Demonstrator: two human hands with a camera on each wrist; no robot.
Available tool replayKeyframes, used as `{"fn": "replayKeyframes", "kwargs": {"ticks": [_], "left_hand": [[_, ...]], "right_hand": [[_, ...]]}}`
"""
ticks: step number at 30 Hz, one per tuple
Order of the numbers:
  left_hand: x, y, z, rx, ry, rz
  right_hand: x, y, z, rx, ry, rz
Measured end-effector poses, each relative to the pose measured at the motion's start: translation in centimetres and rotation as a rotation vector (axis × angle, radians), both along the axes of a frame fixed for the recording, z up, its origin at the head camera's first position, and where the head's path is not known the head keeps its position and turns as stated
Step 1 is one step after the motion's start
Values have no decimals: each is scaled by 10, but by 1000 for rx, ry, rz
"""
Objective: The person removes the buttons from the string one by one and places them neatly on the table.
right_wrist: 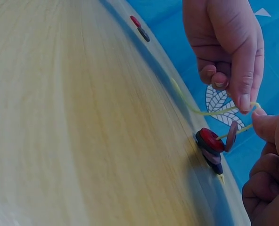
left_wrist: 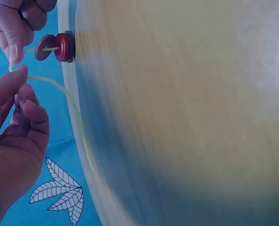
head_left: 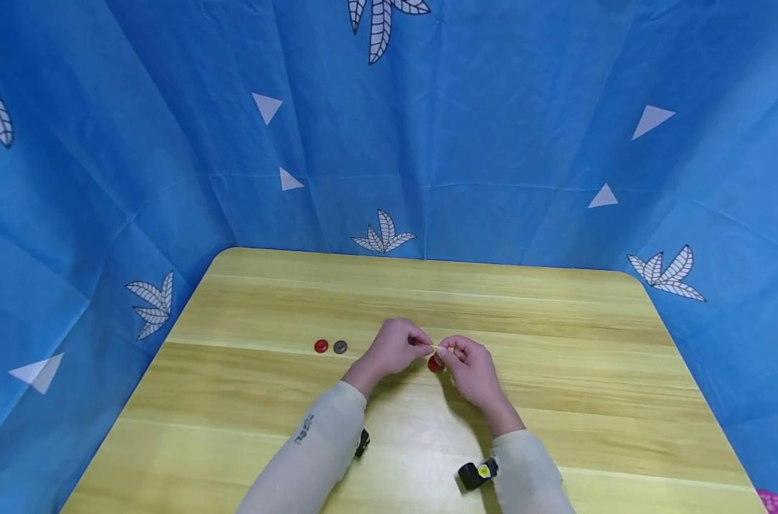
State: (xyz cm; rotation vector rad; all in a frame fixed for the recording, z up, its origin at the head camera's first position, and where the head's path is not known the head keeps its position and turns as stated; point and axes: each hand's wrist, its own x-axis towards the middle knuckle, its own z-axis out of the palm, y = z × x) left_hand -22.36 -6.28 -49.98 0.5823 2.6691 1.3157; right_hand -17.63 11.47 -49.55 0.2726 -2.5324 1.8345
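Note:
A thin yellow string (head_left: 436, 347) runs between both hands. My left hand (head_left: 395, 346) pinches it between thumb and fingertip, and its loose end (left_wrist: 84, 136) trails down toward the table. My right hand (head_left: 469, 368) pinches the string a short way from the left fingertips. Several buttons hang on the string below the right hand: a brownish button (right_wrist: 231, 136) tilts apart from the others, while a red button (right_wrist: 210, 140) lies against darker ones close over the wooden table. A short string tail (right_wrist: 222, 178) shows past the lowest button.
To the left of the hands, a red button (head_left: 321, 346) and a grey button (head_left: 340, 347) lie side by side on the wooden table (head_left: 556, 321). A blue curtain (head_left: 504, 128) with leaf prints surrounds the table's back and sides. Black wrist cameras (head_left: 475, 475) sit near the sleeves.

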Motion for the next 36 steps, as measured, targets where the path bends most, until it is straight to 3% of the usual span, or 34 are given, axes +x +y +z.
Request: {"fn": "replayKeyframes", "kwargs": {"ticks": [3, 10, 12, 17, 23, 27, 36], "left_hand": [[2, 0, 1, 16, 17, 15], [6, 1, 3, 86, 51, 28], [7, 1, 3, 101, 53, 28], [8, 1, 5, 130, 51, 24], [9, 2, 10, 131, 70, 20], [10, 2, 14, 140, 67, 29], [11, 5, 23, 172, 76, 16]], "right_hand": [[3, 0, 6, 11, 11, 7], [-9, 5, -29, 13, 29, -5], [-10, 7, -33, 9, 20, -14], [-9, 11, -36, 13, -17, -39], [-10, 17, -41, 129, -41, -44], [-11, 17, -43, 205, -27, -37], [-13, 14, -42, 256, 9, -33]]}}
